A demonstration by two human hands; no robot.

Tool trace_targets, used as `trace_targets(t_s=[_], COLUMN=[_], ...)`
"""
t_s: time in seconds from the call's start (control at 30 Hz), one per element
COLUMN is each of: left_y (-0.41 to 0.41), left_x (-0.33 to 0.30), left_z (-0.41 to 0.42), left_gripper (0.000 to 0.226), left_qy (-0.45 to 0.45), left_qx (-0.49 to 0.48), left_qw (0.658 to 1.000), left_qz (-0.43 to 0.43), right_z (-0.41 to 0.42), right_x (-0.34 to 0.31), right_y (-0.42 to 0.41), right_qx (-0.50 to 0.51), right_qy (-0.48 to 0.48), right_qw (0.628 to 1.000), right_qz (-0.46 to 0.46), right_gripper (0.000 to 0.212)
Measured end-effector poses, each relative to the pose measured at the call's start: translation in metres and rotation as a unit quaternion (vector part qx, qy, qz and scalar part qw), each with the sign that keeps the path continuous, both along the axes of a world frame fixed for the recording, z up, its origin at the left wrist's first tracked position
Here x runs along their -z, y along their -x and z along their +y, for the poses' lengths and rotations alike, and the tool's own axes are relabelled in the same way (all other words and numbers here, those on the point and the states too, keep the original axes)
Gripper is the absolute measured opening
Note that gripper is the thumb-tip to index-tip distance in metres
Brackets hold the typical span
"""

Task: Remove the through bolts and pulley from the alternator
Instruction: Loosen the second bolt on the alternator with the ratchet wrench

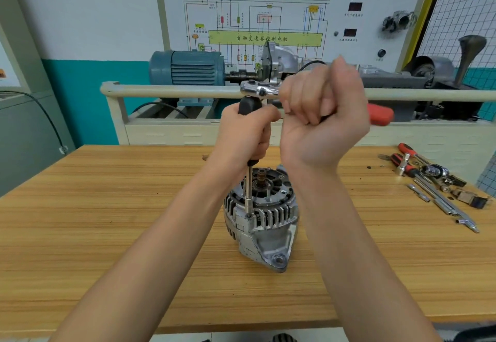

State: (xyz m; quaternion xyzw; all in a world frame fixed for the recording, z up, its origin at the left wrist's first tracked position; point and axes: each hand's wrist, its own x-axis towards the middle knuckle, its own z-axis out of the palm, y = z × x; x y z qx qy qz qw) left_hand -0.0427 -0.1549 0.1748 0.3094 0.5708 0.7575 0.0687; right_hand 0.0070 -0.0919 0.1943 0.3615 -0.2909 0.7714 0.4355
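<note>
Seen from the head camera, we look down on an alternator (259, 215) standing on a wooden table (107, 220), near the middle of the tabletop, with its ribbed round body up and its mounting lug toward us. We note a copper-coloured shaft end (261, 179) showing in the open top of the housing.

Our left hand (243, 137) has its fingers curled round the black handle of an upright driver (249, 180). The driver's thin metal shaft runs down to a bolt head (249, 216) on the near edge of the alternator body, and its tip meets that bolt.

Our right hand (322, 116) is closed in a fist round a ratchet wrench (259, 89). The shiny ratchet head sits on top of the driver's handle, and the red end of the wrench grip (379, 114) sticks out to the right of the fist.

To the right on the table we see a loose group of tools (432, 180): red-handled pieces, sockets and extension bars, well apart from the alternator.

Behind the table stands a training rig with a blue motor (188, 67) and a wiring diagram board (257, 24).
</note>
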Motion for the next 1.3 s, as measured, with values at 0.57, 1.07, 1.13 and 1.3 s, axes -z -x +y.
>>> trace_targets(t_s=[0.57,1.07,1.13,1.3], left_y=[0.006,0.003,0.006,0.008], left_x=[-0.002,0.001,0.002,-0.001], left_z=[-0.012,-0.003,-0.008,-0.012], left_gripper=[0.041,0.039,0.039,0.037], left_qy=[0.026,-0.015,-0.025,0.007], left_qx=[0.167,-0.027,0.029,0.180], left_qw=[0.986,0.999,0.999,0.984], left_qz=[0.004,0.013,0.023,0.002], right_z=[0.025,-0.008,0.006,0.026], right_x=[-0.013,-0.006,-0.012,-0.013], right_y=[0.006,0.000,0.002,0.010], right_qx=[-0.273,0.017,-0.108,-0.293], right_qy=[0.124,-0.030,0.000,0.134], right_qw=[0.946,0.999,0.992,0.940], right_qz=[-0.119,-0.007,-0.063,-0.109], right_gripper=[0.050,0.048,0.051,0.048])
